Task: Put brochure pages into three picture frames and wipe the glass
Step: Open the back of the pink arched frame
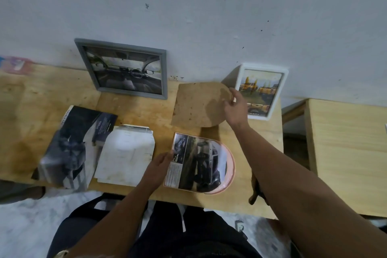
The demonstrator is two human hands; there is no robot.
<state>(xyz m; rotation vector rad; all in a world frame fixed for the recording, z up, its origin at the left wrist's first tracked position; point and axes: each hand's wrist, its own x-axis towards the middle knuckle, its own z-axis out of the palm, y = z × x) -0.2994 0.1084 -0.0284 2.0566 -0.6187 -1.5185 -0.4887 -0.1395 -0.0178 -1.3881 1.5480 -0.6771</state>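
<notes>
Head view looks down on a wooden surface (146, 111) set against a pale wall (209, 6). The right hand (235, 104) reaches forward and pinches the right edge of a brown backing board (199, 104), thumb and fingers closed on it; the board has one rounded side and is lifted at a tilt above the surface, between the two standing frames. The left hand (160, 163) holds the left edge of a brochure page (192, 165) printed with a dark vehicle, its fingers curled onto the paper. That page lies on a pink frame (231, 167) with a rounded right side, which rests flat near the front edge of the surface; the pink rim shows only along the page's right and lower sides.

At the back left, a grey frame (163, 73) leans against the wall with a car interior picture inside it. At the back right, a white frame (280, 86) leans against the wall too, holding a page with yellow vehicles; it stands just beside the right hand. On the left part of the surface a dark brochure (71, 148) lies partly open, and next to it sits a stack of white pages (125, 157), close to the left hand. A second wooden table (345, 142) stands to the right, apart from the first. Below the front edge, the person's dark trousers (188, 236) are visible over a light floor (21, 226).
</notes>
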